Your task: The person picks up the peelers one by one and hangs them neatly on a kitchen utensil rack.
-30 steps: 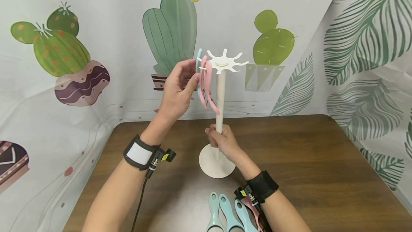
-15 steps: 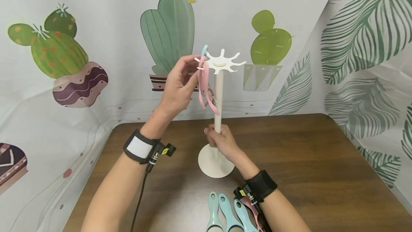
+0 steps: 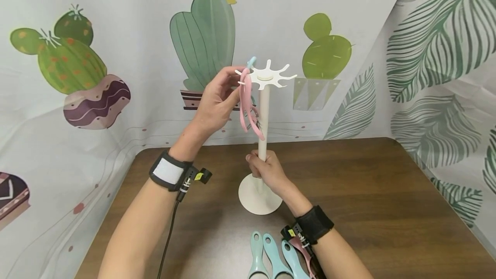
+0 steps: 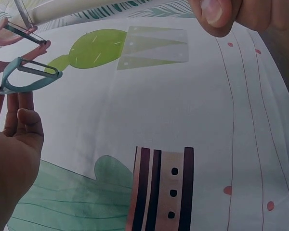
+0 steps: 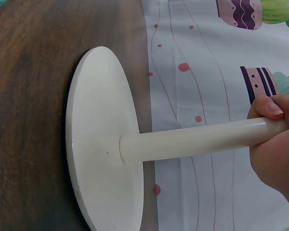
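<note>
A white stand [image 3: 263,111] with a round base and a ring of hooks on top stands upright on the table. My right hand [image 3: 270,169] grips its pole low down, above the base [image 5: 103,144]. Two pink peelers [image 3: 245,106] hang from hooks on the left side. Beside them my left hand [image 3: 218,102] holds a light blue peeler [image 4: 31,87] between thumb and fingers. In the head view its handle end [image 3: 251,62] shows at the hooks, tilted right. The pink ones mostly hide the rest, so I cannot tell if a hook is through its hole.
Several light blue peelers [image 3: 273,253] and a pink handle [image 3: 304,253] lie at the near edge of the wooden table [image 3: 368,193], partly under the right wrist's camera. A cable [image 3: 169,240] trails from the left wrist. A cactus-print cloth [image 3: 279,20] hangs behind.
The light blue peeler has moved right and behind the pink ones, its handle end now leaning over the hooks. My right hand has kept its grip on the pole.
</note>
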